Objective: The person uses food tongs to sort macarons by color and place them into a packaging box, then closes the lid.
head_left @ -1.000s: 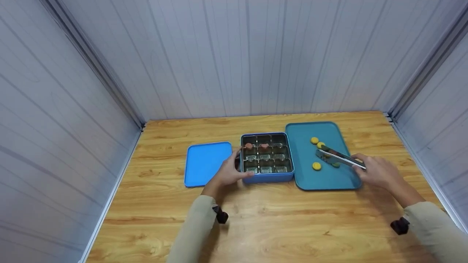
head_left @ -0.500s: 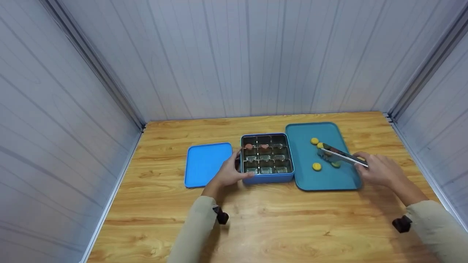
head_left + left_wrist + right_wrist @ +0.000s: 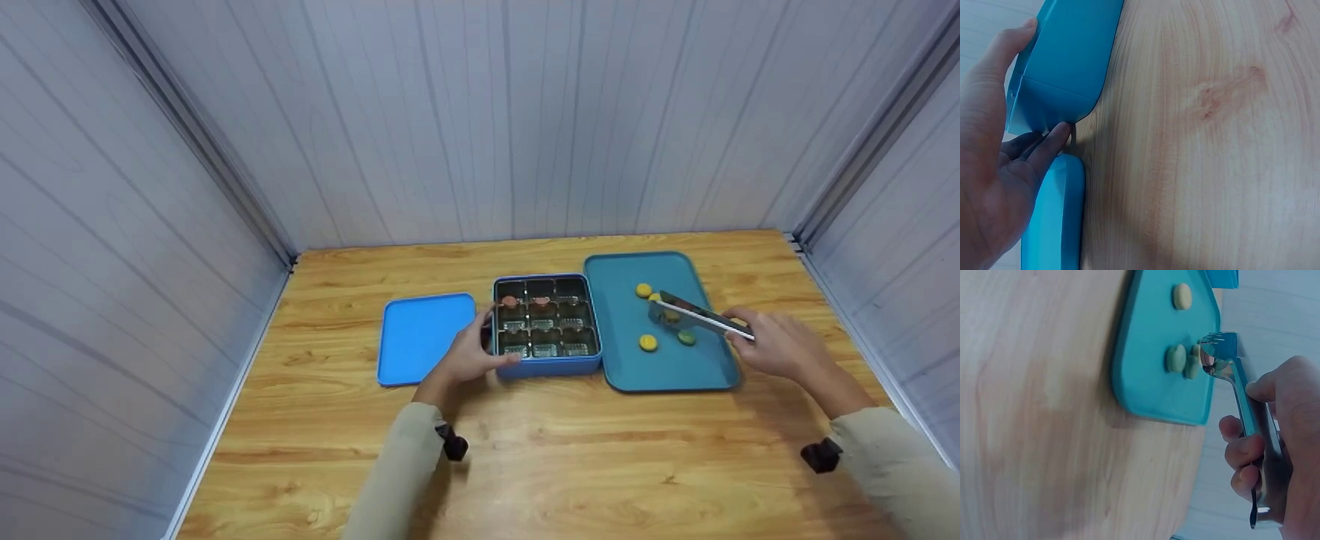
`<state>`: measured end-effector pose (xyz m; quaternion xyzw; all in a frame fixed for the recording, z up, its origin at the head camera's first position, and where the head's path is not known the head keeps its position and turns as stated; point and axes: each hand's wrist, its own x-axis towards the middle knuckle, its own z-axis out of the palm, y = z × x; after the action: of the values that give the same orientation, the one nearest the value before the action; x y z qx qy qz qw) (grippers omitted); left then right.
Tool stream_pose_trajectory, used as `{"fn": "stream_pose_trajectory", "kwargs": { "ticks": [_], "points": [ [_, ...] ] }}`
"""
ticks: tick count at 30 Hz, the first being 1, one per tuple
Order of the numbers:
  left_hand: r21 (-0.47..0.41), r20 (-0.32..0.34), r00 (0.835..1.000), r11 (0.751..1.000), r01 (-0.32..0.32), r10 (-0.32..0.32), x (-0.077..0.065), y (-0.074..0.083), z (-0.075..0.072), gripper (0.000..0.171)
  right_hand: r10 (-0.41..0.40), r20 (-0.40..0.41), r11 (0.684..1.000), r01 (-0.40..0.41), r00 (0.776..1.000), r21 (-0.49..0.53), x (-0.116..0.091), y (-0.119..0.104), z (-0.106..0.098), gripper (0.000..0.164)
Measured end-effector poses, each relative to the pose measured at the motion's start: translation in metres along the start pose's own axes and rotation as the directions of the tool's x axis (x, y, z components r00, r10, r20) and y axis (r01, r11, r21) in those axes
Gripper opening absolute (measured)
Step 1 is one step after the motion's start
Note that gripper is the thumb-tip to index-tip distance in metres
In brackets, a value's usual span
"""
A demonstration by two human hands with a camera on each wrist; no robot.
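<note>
My left hand [image 3: 471,352] holds the front left corner of a blue box [image 3: 555,366], thumb at the front and fingers along the side. The box has a divided insert; reddish round pieces [image 3: 509,301] sit in two back compartments. My right hand [image 3: 776,345] grips metal serving tongs [image 3: 1244,396] over the teal tray [image 3: 630,375]. The tongs' tips are among small macaron-like rounds: yellow ones [image 3: 648,343] and a green one [image 3: 686,338]. A pinkish piece [image 3: 1206,357] shows at the tips in the right wrist view; whether it is pinched, I cannot tell.
A flat blue lid [image 3: 424,337] lies on the wooden table [image 3: 555,465] left of the box. The tray stands close against the box's right side. Pale panel walls [image 3: 465,127] rise behind the table and at both sides.
The tongs' tips have shifted slightly up, and the green round now shows fully below them. My left hand and the box stay where they were.
</note>
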<state>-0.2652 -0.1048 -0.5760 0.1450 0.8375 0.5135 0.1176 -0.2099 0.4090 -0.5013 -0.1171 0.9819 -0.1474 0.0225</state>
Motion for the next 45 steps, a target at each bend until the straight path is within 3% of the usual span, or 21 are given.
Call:
{"fn": "stream_pose_trajectory", "kwargs": {
  "ticks": [9, 17, 27, 31, 40, 45],
  "points": [
    [-0.009, -0.005, 1.000, 1.000, -0.012, 0.012, -0.001, 0.000, 0.001, 0.114, 0.026, 0.056, 1.000, -0.026, 0.998, -0.007, 0.000, -0.003, 0.010, 0.044],
    [0.009, 0.001, 1.000, 1.000, 0.027, -0.027, -0.002, 0.001, 0.001, 0.117, 0.001, 0.060, 1.000, -0.002, 0.998, 0.019, -0.002, 0.000, 0.002, 0.042],
    [0.024, 0.003, 1.000, 1.000, -0.009, 0.009, 0.000, -0.002, 0.000, 0.118, -0.019, 0.036, 0.999, 0.018, 0.999, 0.027, 0.003, 0.000, -0.013, 0.041],
    [0.052, -0.013, 1.000, 0.999, 0.003, -0.003, -0.001, -0.002, 0.000, 0.120, -0.031, 0.024, 0.999, 0.031, 0.999, 0.008, 0.010, -0.005, -0.016, 0.041],
    [0.018, 0.009, 0.999, 0.999, 0.034, -0.034, -0.002, 0.001, 0.000, 0.117, -0.053, 0.008, 0.999, 0.053, 0.999, -0.012, 0.024, -0.023, -0.021, 0.043],
    [-0.013, 0.003, 1.000, 1.000, 0.008, -0.008, -0.002, 0.002, 0.000, 0.116, -0.078, 0.001, 0.997, 0.078, 0.997, -0.017, 0.035, -0.035, -0.024, 0.044]
  ]
}}
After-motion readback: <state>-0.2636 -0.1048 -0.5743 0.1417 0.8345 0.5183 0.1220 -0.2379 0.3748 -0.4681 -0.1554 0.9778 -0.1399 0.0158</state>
